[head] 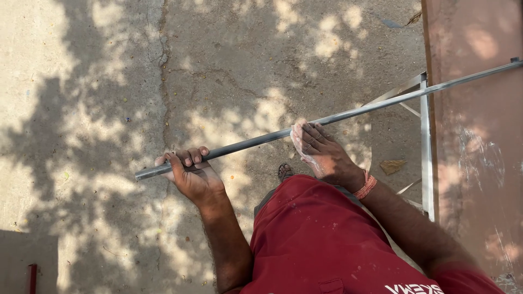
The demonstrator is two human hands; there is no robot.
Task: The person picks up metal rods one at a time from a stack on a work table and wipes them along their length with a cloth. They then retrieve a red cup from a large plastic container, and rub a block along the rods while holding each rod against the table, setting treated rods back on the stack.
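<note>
A long grey metal rod runs from lower left up to the right, its far end resting on a reddish tabletop. My left hand is curled around the rod near its lower left end. My right hand, dusted with white powder, lies over the rod's middle with fingers wrapped on it. A red thread band circles my right wrist. I am wearing a red shirt.
Cracked concrete ground with leaf shadows lies below. A metal table frame stands at the right under the reddish top. My sandalled foot shows beneath the rod. A red object sits at the bottom left.
</note>
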